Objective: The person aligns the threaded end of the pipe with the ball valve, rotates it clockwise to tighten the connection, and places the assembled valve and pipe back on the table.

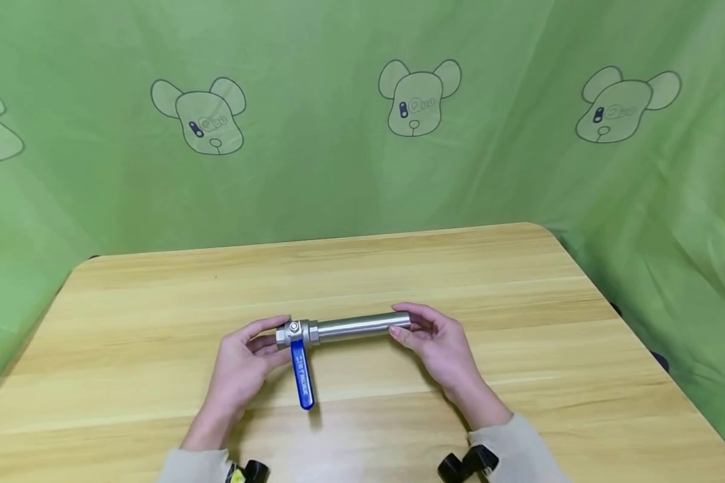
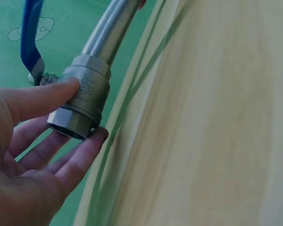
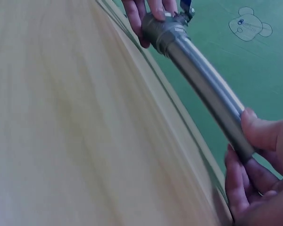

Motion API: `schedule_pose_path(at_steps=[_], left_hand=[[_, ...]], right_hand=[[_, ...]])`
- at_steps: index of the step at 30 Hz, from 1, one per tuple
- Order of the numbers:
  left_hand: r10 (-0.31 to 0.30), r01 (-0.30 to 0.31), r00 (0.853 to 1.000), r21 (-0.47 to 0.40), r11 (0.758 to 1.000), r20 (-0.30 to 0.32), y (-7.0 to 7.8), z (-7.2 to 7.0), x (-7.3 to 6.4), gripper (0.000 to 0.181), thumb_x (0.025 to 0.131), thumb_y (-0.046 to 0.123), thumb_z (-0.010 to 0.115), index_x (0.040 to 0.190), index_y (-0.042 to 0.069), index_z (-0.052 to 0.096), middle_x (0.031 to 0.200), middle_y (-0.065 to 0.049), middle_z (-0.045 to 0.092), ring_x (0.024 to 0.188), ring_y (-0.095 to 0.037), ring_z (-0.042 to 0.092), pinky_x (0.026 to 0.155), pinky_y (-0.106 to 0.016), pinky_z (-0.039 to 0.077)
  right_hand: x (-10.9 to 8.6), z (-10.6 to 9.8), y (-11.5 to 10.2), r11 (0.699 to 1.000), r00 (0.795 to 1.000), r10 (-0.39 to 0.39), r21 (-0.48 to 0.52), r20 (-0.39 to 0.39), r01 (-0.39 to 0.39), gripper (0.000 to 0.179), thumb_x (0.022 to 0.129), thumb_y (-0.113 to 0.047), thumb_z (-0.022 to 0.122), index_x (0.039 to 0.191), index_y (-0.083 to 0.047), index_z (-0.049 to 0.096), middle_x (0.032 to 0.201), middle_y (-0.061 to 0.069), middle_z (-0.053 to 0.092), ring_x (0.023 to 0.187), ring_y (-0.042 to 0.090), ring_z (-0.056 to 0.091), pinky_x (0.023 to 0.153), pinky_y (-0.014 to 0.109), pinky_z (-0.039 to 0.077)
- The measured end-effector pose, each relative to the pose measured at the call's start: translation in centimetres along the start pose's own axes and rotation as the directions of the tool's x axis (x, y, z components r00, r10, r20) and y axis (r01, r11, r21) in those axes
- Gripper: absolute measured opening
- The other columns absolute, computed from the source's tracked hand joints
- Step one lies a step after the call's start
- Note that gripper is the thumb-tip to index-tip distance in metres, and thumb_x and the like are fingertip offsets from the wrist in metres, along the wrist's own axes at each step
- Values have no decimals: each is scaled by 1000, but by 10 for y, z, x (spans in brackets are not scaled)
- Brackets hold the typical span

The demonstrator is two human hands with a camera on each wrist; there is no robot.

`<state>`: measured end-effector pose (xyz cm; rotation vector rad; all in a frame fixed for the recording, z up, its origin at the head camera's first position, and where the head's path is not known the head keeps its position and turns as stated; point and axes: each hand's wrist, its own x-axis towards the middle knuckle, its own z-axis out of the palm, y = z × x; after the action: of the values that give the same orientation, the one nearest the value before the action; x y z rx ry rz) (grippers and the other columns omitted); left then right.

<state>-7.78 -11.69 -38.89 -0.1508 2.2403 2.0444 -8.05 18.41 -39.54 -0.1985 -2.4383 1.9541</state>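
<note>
A steel ball valve with a blue lever handle is joined to a straight metal pipe. My left hand grips the valve's hexagonal end, thumb on its body and fingers around the far side, as the left wrist view shows. The handle points toward me, across the pipe's line. At the pipe's other end, my right hand holds the tube between thumb and fingers. In the right wrist view the pipe runs between both hands, above the wooden table.
The light wooden table spreads under both hands. Behind it and along the sides hangs a green curtain printed with bear-head outlines. Small black devices sit at the wrists, beside light sleeves.
</note>
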Motion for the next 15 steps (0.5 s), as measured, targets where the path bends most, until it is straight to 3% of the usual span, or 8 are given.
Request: schedule_pose_path(at_steps=[6, 15], left_hand=[[25, -24, 1000, 57, 998, -19, -1, 0, -1, 53, 86, -15, 75, 135, 4, 72, 139, -23, 70, 131, -38, 70, 103, -25, 63], [32, -34, 999, 51, 998, 43, -1, -2, 1, 51, 88, -11, 76, 135, 7, 73, 153, -18, 63, 143, -38, 61, 111, -26, 54]], right_hand=[[2, 6, -1, 997, 999, -34, -72, -32, 32, 42, 88, -8, 87, 128, -15, 78, 122, 10, 81, 98, 14, 70, 79, 18, 58], [3, 8, 1, 976, 996, -36, -216, -80, 18, 33, 91, -10, 86, 123, -15, 80, 104, 7, 77, 79, 14, 56, 64, 19, 47]])
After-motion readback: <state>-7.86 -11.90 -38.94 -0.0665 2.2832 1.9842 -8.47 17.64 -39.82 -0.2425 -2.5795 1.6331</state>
